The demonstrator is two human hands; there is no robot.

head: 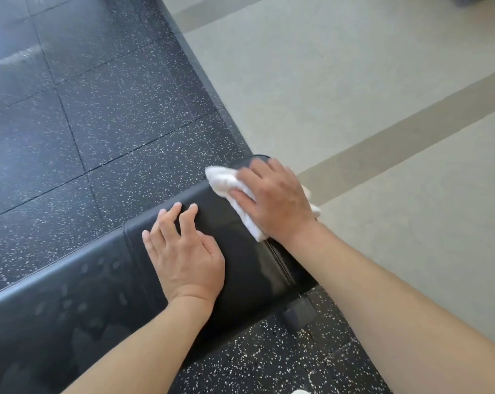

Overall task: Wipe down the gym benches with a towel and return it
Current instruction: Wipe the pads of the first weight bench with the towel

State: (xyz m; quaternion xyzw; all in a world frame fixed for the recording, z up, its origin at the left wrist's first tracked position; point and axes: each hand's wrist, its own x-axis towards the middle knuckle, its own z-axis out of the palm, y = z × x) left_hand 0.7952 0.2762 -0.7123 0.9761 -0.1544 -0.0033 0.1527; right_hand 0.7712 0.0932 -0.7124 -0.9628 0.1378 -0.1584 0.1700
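While my right hand [274, 200] presses the soft, light white towel [226, 183] flat-fingered on the padded worktop [240, 268] at centre frame, my left hand [183, 251] rests spread beside it; I'd bunch its middle.

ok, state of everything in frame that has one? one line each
towel: bunched, pressed flat onto the bench under the right hand
bench: black pad, smudge marks on its left section
right hand: fingers spread, pressing the towel down
left hand: flat on the bench, holding nothing
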